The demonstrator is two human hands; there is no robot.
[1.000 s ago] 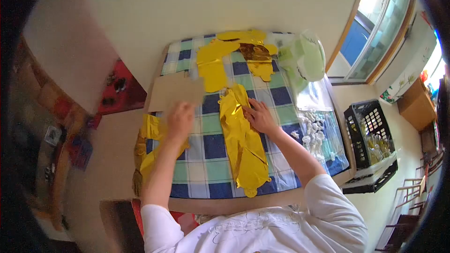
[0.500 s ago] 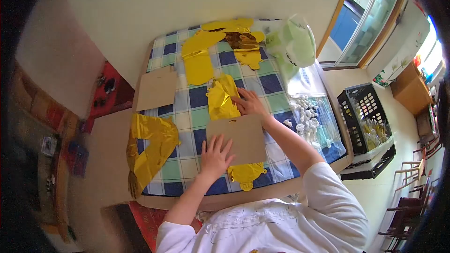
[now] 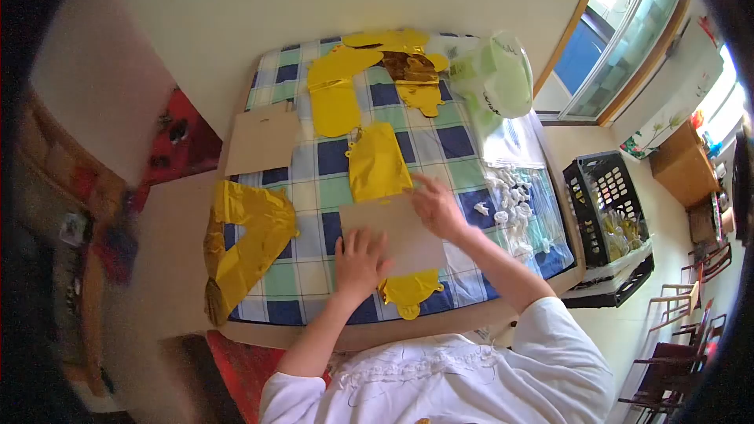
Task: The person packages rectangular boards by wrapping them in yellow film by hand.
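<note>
A square cardboard sheet [image 3: 404, 239] lies on top of a shiny gold foil piece [image 3: 377, 161], which sticks out beyond its far and near edges. My left hand [image 3: 361, 265] rests flat on the left part of the cardboard, fingers spread. Over the foil's right edge, by the far right corner of the cardboard, is my right hand [image 3: 438, 208], its fingers apart and nothing in them. Both the cardboard and the foil lie on a checked cloth [image 3: 314, 259].
More gold foil lies at the left [image 3: 271, 228] and far side [image 3: 334, 98]. A second cardboard [image 3: 263, 141] is at the left. At the right are a green-white plastic bag [image 3: 499, 82], small white pieces [image 3: 514, 208] and a black crate [image 3: 605, 188] beside the table.
My right hand has moved off the foil's upper part, back toward me and slightly right. The foil there looks flatter. My left hand has stayed on the cardboard.
</note>
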